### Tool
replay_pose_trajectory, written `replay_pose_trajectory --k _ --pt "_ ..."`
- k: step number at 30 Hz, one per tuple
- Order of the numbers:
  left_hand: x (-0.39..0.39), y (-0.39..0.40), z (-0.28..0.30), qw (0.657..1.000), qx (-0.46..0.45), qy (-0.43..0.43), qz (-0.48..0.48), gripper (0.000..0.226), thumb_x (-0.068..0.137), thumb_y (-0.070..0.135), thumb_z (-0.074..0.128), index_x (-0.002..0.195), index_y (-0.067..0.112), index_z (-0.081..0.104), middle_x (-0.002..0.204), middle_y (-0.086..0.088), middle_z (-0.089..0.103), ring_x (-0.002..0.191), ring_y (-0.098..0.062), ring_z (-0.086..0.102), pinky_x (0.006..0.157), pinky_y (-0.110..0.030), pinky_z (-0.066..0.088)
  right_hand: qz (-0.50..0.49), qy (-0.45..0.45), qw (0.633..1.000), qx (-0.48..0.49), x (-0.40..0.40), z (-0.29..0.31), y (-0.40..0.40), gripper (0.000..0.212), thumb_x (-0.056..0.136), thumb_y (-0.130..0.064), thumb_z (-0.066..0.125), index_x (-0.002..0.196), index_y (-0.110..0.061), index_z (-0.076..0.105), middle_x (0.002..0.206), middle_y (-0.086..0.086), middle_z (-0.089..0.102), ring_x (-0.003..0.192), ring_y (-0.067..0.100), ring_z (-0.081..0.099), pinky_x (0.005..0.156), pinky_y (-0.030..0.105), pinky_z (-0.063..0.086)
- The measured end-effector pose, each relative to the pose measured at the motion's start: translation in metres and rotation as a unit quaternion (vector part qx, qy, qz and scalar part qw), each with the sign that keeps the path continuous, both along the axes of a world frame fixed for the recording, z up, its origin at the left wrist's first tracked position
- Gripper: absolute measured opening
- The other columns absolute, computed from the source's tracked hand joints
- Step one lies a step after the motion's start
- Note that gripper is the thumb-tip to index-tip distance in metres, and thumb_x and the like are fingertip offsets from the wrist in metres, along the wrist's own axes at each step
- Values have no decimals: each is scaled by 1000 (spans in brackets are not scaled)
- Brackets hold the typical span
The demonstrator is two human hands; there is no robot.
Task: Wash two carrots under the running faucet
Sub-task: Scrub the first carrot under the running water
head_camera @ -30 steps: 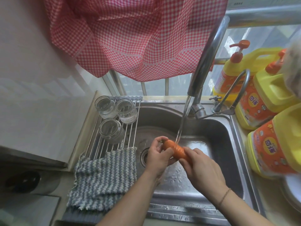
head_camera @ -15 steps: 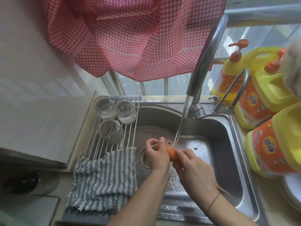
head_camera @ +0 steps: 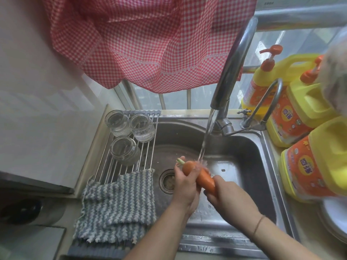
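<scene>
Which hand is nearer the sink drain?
Left. The left hand holds the carrot just right of the drain; the right hand grips its thin end farther right.

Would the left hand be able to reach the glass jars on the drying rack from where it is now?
Probably yes, once it lets go: the left hand grips the carrot, but only open sink and rack lie between it and the jars.
</scene>
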State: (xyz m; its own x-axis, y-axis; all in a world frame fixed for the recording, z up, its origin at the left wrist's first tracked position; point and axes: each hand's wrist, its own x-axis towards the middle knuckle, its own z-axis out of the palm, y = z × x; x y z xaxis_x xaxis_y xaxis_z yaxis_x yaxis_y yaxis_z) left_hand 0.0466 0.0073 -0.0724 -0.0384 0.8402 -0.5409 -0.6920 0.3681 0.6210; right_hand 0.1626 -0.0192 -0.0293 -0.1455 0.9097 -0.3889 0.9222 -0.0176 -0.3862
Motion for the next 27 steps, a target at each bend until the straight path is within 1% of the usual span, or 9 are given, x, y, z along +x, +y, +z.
replay_pose_trajectory --k 3,5,8,10,12,17,20,24,27 --pt "11 10 -2 988 -131 34 69 22 92 14 67 101 8 48 60 -12 59 45 -19 57 56 -33 50 32 -87 995 29 -13 -6 -13 15 97 -38 41 100 -24 35 83 -1 58 72 28 55 47 31 26" --pt "12 12 -2 984 -163 42 67 30 92 33 67 87 8 50 52 -10 57 42 -19 55 51 -29 49 11 -38 999 -1 -11 -9 -12 18 95 -36 45 92 -24 32 76 -3 50 70 26 50 48 30 27" --pt "5 3 -2 988 -145 23 47 41 97 46 53 80 9 50 54 -10 55 46 -21 55 54 -31 51 23 99 992 -76 1 -5 0 21 87 -28 58 77 -21 42 75 1 58 71 19 59 51 22 35" --pt "0 0 -1 990 -125 -4 64 42 101 47 44 84 10 51 57 -8 54 48 -20 53 55 -31 50 10 228 959 -168 5 0 3 22 90 -25 61 78 -15 46 64 1 52 50 11 51 43 16 34" --pt "-5 3 2 989 -113 -31 90 39 103 47 39 94 10 50 60 -6 54 50 -19 51 53 -31 48 -46 354 895 -266 9 1 3 19 94 -27 57 86 -13 47 62 -2 46 43 13 43 39 23 35" --pt "-12 17 8 983 -116 -43 135 38 102 49 40 96 13 48 66 -7 54 51 -19 51 54 -30 48 -113 452 815 -344 9 2 8 13 101 -20 41 94 -15 51 64 -2 45 42 13 31 41 21 23" --pt "-12 19 9 982 -115 -16 149 39 101 50 41 94 13 48 68 -8 54 50 -19 53 55 -30 49 -98 430 840 -317 6 2 12 16 99 -19 38 90 -14 51 66 0 46 43 14 32 41 22 23" --pt "-8 22 9 971 -139 88 175 39 101 48 43 91 11 46 68 -8 55 50 -21 56 56 -33 52 -32 281 937 -207 -1 1 18 32 100 -35 38 76 -18 52 67 0 52 44 9 42 42 25 36" --pt "-6 30 2 953 -149 166 203 40 99 46 48 101 6 46 80 -13 58 57 -23 60 65 -39 56 -22 156 982 -100 -6 -7 25 46 97 -51 34 68 -22 55 69 -2 63 64 12 58 68 36 49"
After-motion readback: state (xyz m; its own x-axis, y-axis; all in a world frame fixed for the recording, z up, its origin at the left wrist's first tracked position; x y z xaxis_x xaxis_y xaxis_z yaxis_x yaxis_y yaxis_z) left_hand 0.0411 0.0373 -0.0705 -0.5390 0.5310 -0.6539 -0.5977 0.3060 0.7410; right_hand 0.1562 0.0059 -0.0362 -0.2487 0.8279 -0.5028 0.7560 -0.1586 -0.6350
